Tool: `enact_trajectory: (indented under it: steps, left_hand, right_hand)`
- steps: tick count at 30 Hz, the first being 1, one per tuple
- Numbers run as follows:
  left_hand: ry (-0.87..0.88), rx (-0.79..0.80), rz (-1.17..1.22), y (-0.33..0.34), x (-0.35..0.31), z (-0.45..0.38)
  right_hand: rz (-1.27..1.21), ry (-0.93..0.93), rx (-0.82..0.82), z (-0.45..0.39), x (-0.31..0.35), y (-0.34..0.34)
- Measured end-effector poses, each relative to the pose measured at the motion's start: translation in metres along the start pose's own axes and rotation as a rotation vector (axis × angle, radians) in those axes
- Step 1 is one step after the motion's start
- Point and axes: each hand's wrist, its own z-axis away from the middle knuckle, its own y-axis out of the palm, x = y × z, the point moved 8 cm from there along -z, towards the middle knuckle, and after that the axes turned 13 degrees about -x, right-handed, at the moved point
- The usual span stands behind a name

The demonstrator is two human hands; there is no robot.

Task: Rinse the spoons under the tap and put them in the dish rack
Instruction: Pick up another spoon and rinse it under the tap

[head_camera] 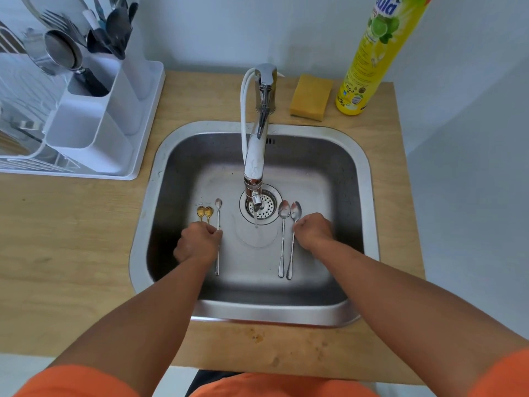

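Spoons (287, 239) lay beside the running tap (255, 156); your left hand (197, 242) clamped 2 gold spoons (205, 212), your right hand (313, 232) pinched 1 handle for rinsing.

We see five spoons on the sink floor, handles toward its near edge: two small gold spoons (205, 212) and a slim silver spoon (218, 236) left of the drain, two larger silver spoons (287, 239) right of it. The tap (259, 144) runs a thin stream. The white dish rack (86, 116) sits at the desk's far left corner.

The scene is evenly and brightly lit; soft glare is seen on the sink (362, 179), and edges are bent by wide-angle distortion.
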Motion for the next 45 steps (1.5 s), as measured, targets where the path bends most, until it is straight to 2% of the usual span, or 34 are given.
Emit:
enact_trajectory:
  steps: [7,17,19,21,23,25,29,33,37,42,45]
  left_hand:
    - [0.020,0.082,-0.100,0.010,-0.008,0.003]
    - [0.136,0.158,-0.221,0.016,-0.021,0.011]
    - [0.102,0.230,-0.145,0.021,-0.022,0.012]
    - [0.025,0.344,0.109,0.028,-0.026,0.017]
    - [-0.075,0.474,0.417,0.032,-0.033,0.031]
    - [-0.147,0.548,0.612,0.031,-0.040,0.043]
    - [-0.152,0.707,0.727,0.032,-0.051,0.067]
    - [-0.166,0.785,0.750,0.030,-0.050,0.085]
    - [-0.141,0.783,0.657,0.024,-0.041,0.083]
    - [-0.159,0.523,0.674,0.010,-0.044,0.053]
    - [-0.102,0.452,0.716,0.008,-0.061,0.048]
  right_hand:
    - [0.196,-0.115,-0.089,0.007,0.009,0.000]
    - [0.229,-0.179,-0.122,0.016,0.004,-0.001]
    - [0.213,-0.211,-0.147,0.020,0.007,-0.005]
    - [0.149,-0.228,-0.148,0.024,0.012,-0.007]
    - [0.028,-0.242,-0.093,0.029,0.020,-0.004]
    - [-0.147,-0.280,0.049,0.036,0.034,0.008]
    - [-0.432,-0.190,0.343,0.052,0.057,0.028]
    - [-0.487,-0.119,0.443,0.055,0.060,0.036]
    - [-0.438,-0.107,0.436,0.055,0.055,0.039]
    - [-0.347,-0.262,0.325,0.052,0.054,0.030]
    - [-0.297,-0.355,0.304,0.055,0.054,0.028]
